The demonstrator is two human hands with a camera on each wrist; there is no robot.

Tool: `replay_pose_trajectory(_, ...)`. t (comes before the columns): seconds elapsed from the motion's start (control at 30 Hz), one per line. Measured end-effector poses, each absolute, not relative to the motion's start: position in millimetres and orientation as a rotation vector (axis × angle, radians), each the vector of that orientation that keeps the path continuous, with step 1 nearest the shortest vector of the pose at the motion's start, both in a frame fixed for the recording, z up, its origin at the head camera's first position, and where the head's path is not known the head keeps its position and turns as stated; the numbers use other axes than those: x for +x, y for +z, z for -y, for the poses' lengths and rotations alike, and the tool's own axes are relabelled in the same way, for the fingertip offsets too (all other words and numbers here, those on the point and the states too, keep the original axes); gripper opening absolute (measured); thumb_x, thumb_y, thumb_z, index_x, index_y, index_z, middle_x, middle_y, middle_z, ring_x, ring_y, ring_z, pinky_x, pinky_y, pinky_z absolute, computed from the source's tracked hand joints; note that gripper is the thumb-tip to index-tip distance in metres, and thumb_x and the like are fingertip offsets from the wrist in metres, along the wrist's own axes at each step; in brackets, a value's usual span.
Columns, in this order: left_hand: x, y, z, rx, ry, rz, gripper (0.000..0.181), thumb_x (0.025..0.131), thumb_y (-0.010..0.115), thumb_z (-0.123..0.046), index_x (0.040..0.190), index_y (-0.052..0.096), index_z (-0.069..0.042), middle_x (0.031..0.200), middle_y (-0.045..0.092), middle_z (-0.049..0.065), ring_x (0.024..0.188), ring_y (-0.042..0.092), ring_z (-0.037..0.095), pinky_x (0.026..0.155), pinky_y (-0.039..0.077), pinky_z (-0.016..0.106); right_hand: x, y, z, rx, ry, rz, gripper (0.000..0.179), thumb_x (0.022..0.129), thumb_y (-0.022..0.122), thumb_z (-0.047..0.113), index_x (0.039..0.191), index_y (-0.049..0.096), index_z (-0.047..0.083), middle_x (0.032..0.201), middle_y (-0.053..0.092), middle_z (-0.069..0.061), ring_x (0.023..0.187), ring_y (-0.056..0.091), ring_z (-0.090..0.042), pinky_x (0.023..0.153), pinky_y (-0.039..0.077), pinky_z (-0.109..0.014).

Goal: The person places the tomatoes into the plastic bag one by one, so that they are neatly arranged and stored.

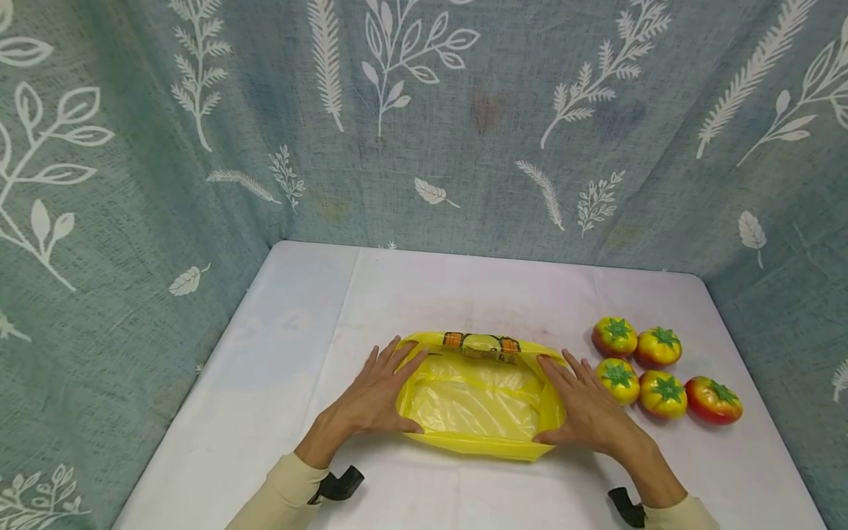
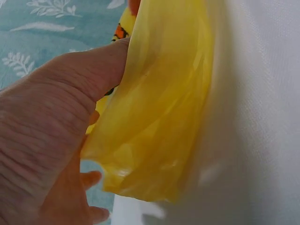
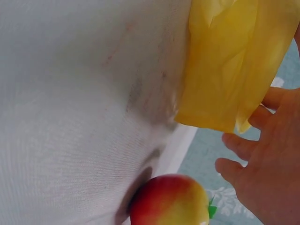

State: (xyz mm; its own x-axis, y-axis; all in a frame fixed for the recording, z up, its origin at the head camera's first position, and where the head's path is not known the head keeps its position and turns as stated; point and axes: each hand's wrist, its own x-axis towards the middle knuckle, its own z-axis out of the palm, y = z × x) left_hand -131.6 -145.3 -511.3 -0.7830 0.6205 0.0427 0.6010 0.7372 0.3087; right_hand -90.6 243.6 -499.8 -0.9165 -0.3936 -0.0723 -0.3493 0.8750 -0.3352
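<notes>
1. Evidently, in the head view, the step in hand was holding a yellow bag (image 1: pixel 473 443) wide-mouthed at lower centre. The left hand (image 1: pixel 379 396) and right hand (image 1: pixel 589 406) were apart, one at each end of it, fingers spread rather than curled. The next move seemed to call for keeping that rim steady. Five red-and-yellow fruits (image 1: pixel 662 397) sat at lower right on the white tabletop (image 1: pixel 285 353), which was faintly stained beyond the bag; blue-green leaf-patterned curtains (image 1: pixel 437 140) enclosed its back and sides.
2. In the left wrist view, the thumb ran behind the bag's film at upper centre; I could not tell how firmly it pressed. White tabletop filled the right.
3. In the right wrist view, loosely extended fingers lay beside the bag at upper right. One fruit showed at the bottom; reddish marks dotted the tabletop above.
</notes>
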Motion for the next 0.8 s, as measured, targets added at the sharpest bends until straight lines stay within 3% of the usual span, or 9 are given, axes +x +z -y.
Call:
replay_pose_trajectory(0.23, -132.2, -511.4, 145.8, 1.047, 0.473, -2.907, 0.121, 0.064, 0.088, -0.064, 0.161, 0.031, -0.018, 0.165, 0.023, 0.015, 0.152, 0.012, 0.042, 0.116, 0.016, 0.067, -90.0, -496.5, -243.1, -0.562, -0.477, -2.914, 0.125, 0.064, 0.084, 0.069, 0.159, 0.030, 0.010, 0.160, 0.036, -0.016, 0.151, 0.015, -0.042, 0.119, 0.011, -0.062)
replay_pose_trajectory(0.57, -133.1, -511.8, 145.3, 1.187, 0.522, -2.927, 0.118, 0.063, 0.091, -0.059, 0.159, 0.036, -0.018, 0.168, 0.020, 0.004, 0.152, 0.014, 0.042, 0.115, 0.014, 0.070, -89.7, -497.1, -245.4, -0.571, -0.466, -2.922, 0.124, 0.064, 0.084, 0.069, 0.159, 0.030, 0.009, 0.160, 0.036, -0.016, 0.151, 0.016, -0.042, 0.117, 0.013, -0.064)
replay_pose_trajectory(0.8, -131.0, -509.6, 146.0, 1.052, 0.531, -2.947, 0.118, 0.062, 0.089, -0.063, 0.159, 0.037, -0.020, 0.170, 0.004, 0.013, 0.153, 0.008, 0.042, 0.116, 0.014, 0.067, -88.6, -496.6, -246.5, -0.583, -0.489, -2.915, 0.123, 0.066, 0.084, 0.068, 0.159, 0.030, 0.009, 0.160, 0.036, -0.015, 0.151, 0.015, -0.042, 0.118, 0.012, -0.063)
